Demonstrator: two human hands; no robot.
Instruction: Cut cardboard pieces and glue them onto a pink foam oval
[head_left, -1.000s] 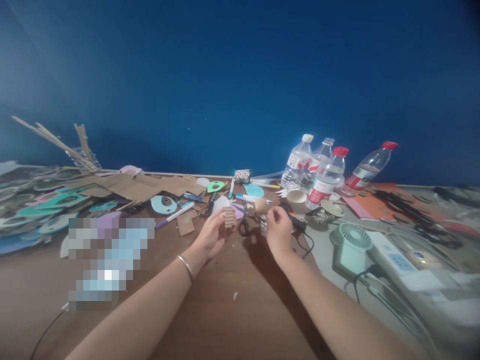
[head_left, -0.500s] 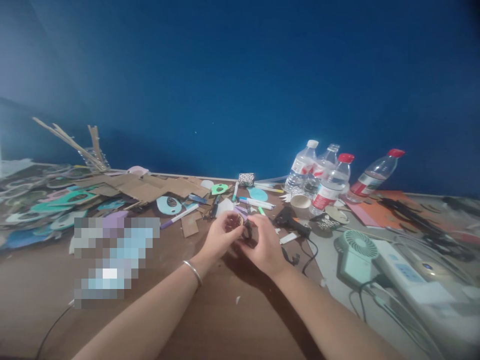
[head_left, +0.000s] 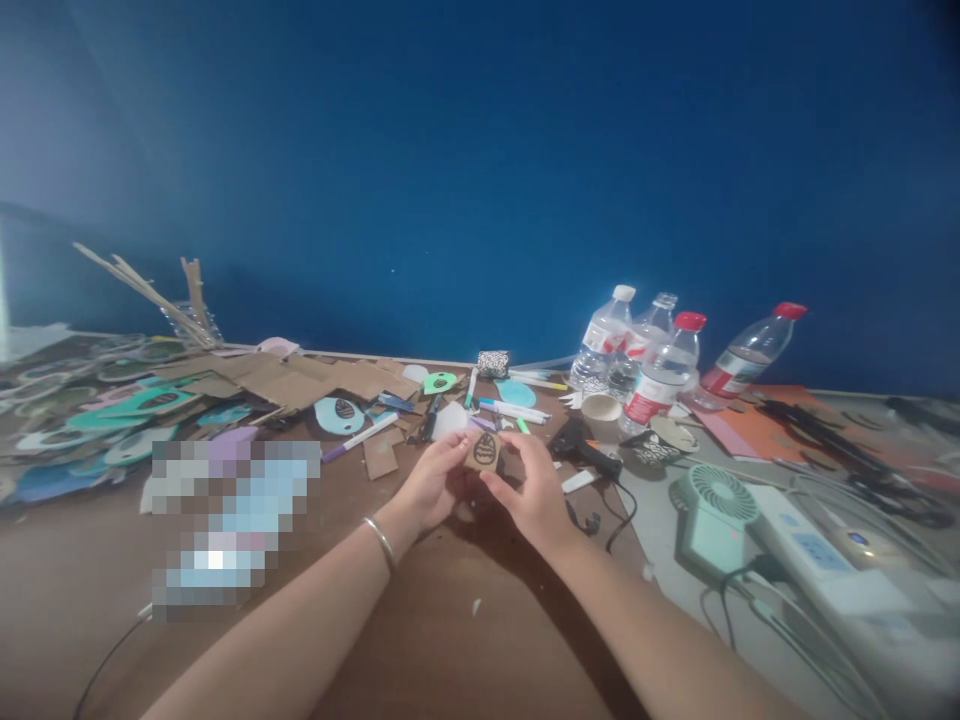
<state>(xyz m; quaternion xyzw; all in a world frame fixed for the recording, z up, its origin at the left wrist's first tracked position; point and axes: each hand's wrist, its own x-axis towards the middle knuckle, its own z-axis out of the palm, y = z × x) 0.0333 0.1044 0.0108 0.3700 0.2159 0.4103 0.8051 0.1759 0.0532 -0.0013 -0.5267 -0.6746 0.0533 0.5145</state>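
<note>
Above the brown table, a small brown cardboard piece is held up between my two hands, its face turned toward me with a black leaf-like drawing on it. My left hand, wearing a silver bangle on the wrist, pinches the left side of the piece. The thumb and fingers of my right hand curl around its right side, where a dark part shows. What lies behind the cardboard is hidden. Just beyond my hands are markers and a white paper shape.
To the right lie a black glue gun, a paper cup, a green handheld fan and a power strip. Several plastic bottles stand behind. Cardboard sheets and colored cutouts pile up left. A blurred-out object lies nearer.
The cardboard piece has been turned so its drawn face shows toward me. My right fingers have opened out slightly around it, and the left hand has shifted a little lower.
</note>
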